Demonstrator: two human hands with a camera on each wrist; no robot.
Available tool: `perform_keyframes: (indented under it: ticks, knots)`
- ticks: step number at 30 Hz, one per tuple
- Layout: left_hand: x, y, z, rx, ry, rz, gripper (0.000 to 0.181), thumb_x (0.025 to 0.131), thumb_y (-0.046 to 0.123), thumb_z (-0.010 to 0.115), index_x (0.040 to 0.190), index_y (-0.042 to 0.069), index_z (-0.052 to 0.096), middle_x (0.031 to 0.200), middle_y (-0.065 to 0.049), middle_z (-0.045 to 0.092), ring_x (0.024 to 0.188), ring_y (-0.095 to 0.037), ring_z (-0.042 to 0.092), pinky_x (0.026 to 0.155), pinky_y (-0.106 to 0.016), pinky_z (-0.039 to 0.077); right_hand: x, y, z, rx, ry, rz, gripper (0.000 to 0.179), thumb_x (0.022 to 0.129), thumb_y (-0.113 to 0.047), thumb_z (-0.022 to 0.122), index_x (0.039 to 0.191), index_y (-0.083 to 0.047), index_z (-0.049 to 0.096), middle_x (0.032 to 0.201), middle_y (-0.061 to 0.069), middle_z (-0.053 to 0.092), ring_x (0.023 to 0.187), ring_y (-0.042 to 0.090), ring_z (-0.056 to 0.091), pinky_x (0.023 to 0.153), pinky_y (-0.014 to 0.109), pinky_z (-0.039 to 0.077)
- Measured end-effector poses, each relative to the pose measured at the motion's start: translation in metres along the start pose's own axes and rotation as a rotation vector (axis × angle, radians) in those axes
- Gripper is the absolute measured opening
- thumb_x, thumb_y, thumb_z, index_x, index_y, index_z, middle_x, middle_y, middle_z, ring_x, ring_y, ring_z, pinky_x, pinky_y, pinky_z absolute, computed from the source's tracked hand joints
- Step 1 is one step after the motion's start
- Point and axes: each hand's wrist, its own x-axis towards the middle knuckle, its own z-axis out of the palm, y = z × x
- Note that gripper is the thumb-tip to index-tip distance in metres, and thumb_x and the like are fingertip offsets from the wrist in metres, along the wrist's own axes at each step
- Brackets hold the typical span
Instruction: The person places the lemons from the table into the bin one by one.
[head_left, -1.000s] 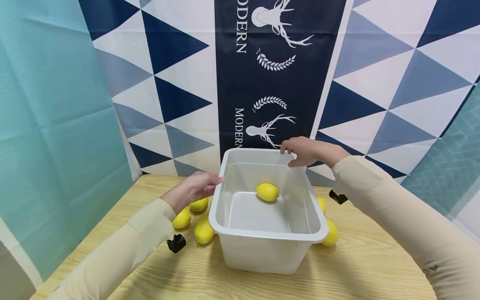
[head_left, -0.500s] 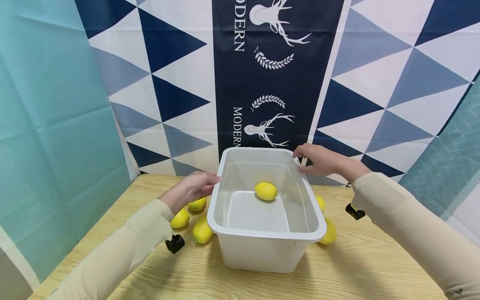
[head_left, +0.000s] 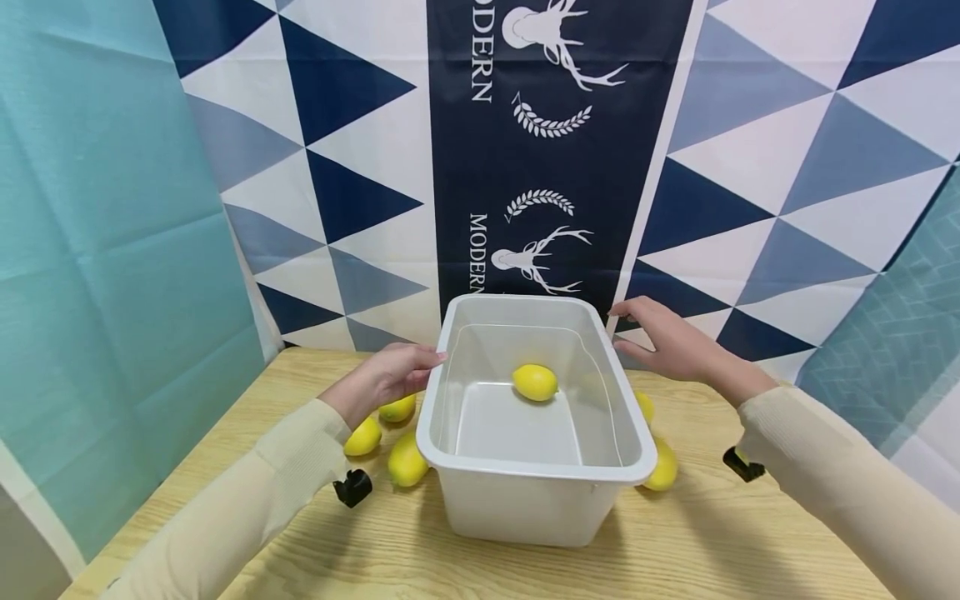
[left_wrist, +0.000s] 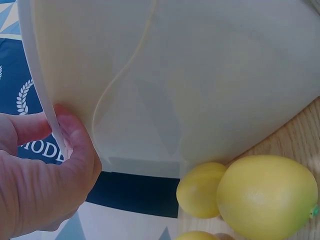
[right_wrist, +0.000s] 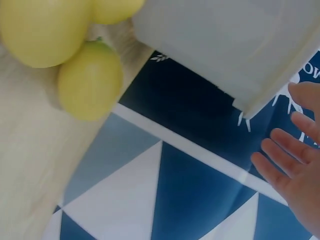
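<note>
A pale grey plastic bin [head_left: 536,469] stands on the table with a single lemon [head_left: 535,382] lying inside. My left hand [head_left: 390,375] pinches the bin's left rim; in the left wrist view the rim passes between thumb and fingers of that hand [left_wrist: 45,175]. To the right of the bin's far right corner, my right hand [head_left: 667,342] hovers with its fingers spread. The right wrist view shows this hand [right_wrist: 295,160] holding nothing, close to the rim but apart from it.
Outside the bin's left wall lie several lemons, one the nearest lemon [head_left: 407,461]. More lemons sit along the right wall, such as a partly hidden lemon [head_left: 662,467]. A patterned cloth [head_left: 360,208] hangs behind the wooden table [head_left: 315,542].
My right hand has come off the bin's far rim and moved to the right, its fingers opening. The left hand stays on the left rim, and the bin and lemons have not moved.
</note>
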Motion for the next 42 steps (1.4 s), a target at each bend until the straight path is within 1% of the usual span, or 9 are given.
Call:
perform_keyframes:
  ticks: [7, 10, 15, 19, 22, 26, 29, 35, 42]
  knots:
    - [0.002, 0.0, 0.002, 0.001, -0.022, 0.004, 0.043, 0.096, 0.015, 0.056, 0.136, 0.001, 0.049, 0.142, -0.018, 0.046, 0.089, -0.011, 0.06, 0.074, -0.014, 0.057, -0.025, 0.01, 0.007, -0.007, 0.057, 0.046, 0.042, 0.091, -0.014, 0.064, 0.127, -0.003, 0.048, 0.128, 0.018, 0.054, 0.117, 0.037, 0.053, 0.095, 0.056, 0.049]
    - [0.003, 0.0, 0.001, 0.008, -0.029, 0.011, 0.044, 0.097, 0.015, 0.055, 0.138, 0.001, 0.047, 0.138, -0.016, 0.049, 0.086, -0.009, 0.06, 0.076, -0.014, 0.057, -0.031, 0.014, 0.013, -0.02, 0.094, -0.004, 0.04, 0.088, -0.011, 0.067, 0.124, -0.002, 0.05, 0.123, 0.017, 0.057, 0.112, 0.035, 0.055, 0.091, 0.055, 0.051]
    - [0.001, -0.002, -0.004, 0.014, -0.013, 0.03, 0.044, 0.098, 0.016, 0.054, 0.138, 0.0, 0.047, 0.113, -0.005, 0.06, 0.082, -0.007, 0.061, 0.077, -0.015, 0.057, -0.04, 0.017, 0.028, -0.066, 0.154, -0.124, 0.041, 0.083, -0.008, 0.071, 0.12, 0.0, 0.054, 0.118, 0.017, 0.06, 0.106, 0.031, 0.058, 0.086, 0.051, 0.054]
    - [-0.001, -0.003, -0.004, 0.013, -0.023, 0.038, 0.045, 0.098, 0.016, 0.054, 0.138, -0.001, 0.047, 0.104, -0.001, 0.061, 0.081, -0.007, 0.062, 0.076, -0.015, 0.057, -0.056, 0.02, 0.037, -0.13, 0.158, -0.195, 0.047, 0.079, -0.011, 0.076, 0.12, -0.002, 0.056, 0.116, 0.011, 0.063, 0.106, 0.028, 0.059, 0.085, 0.049, 0.055]
    - [-0.001, -0.004, -0.002, 0.007, -0.03, 0.044, 0.045, 0.098, 0.016, 0.054, 0.138, -0.001, 0.046, 0.104, -0.002, 0.061, 0.08, -0.007, 0.062, 0.075, -0.015, 0.057, -0.069, 0.021, 0.043, -0.172, 0.135, -0.268, 0.05, 0.076, -0.017, 0.08, 0.12, -0.007, 0.058, 0.115, 0.004, 0.064, 0.106, 0.023, 0.061, 0.084, 0.045, 0.056]
    - [0.0, -0.004, -0.001, 0.006, -0.038, 0.052, 0.044, 0.098, 0.015, 0.054, 0.138, -0.002, 0.046, 0.105, -0.002, 0.061, 0.078, -0.006, 0.063, 0.074, -0.014, 0.056, -0.085, 0.022, 0.05, -0.215, 0.12, -0.369, 0.045, 0.084, -0.036, 0.073, 0.119, -0.012, 0.059, 0.115, -0.002, 0.063, 0.102, 0.017, 0.062, 0.082, 0.041, 0.057]
    - [0.0, -0.004, -0.002, 0.009, -0.043, 0.056, 0.044, 0.098, 0.016, 0.053, 0.138, -0.002, 0.046, 0.105, -0.002, 0.06, 0.078, -0.006, 0.062, 0.074, -0.013, 0.056, -0.094, 0.021, 0.055, -0.218, 0.111, -0.425, 0.051, 0.084, -0.045, 0.07, 0.123, -0.014, 0.059, 0.118, -0.004, 0.061, 0.104, 0.015, 0.06, 0.084, 0.034, 0.056]
    - [0.0, -0.004, -0.003, 0.014, -0.039, 0.05, 0.044, 0.098, 0.017, 0.054, 0.137, -0.001, 0.047, 0.105, -0.002, 0.06, 0.082, -0.007, 0.062, 0.074, -0.014, 0.056, -0.107, 0.021, 0.064, -0.177, 0.073, -0.504, 0.07, 0.065, -0.029, 0.086, 0.128, -0.023, 0.056, 0.123, -0.007, 0.058, 0.106, 0.011, 0.058, 0.099, 0.008, 0.038]
    - [-0.002, -0.005, -0.003, 0.008, -0.019, 0.042, 0.041, 0.097, 0.016, 0.055, 0.135, 0.0, 0.05, 0.124, -0.011, 0.058, 0.084, -0.009, 0.062, 0.075, -0.015, 0.057, -0.114, 0.025, 0.073, -0.157, 0.062, -0.537, 0.072, 0.065, -0.021, 0.085, 0.13, -0.024, 0.055, 0.123, -0.006, 0.058, 0.106, 0.01, 0.058, 0.102, 0.003, 0.034]
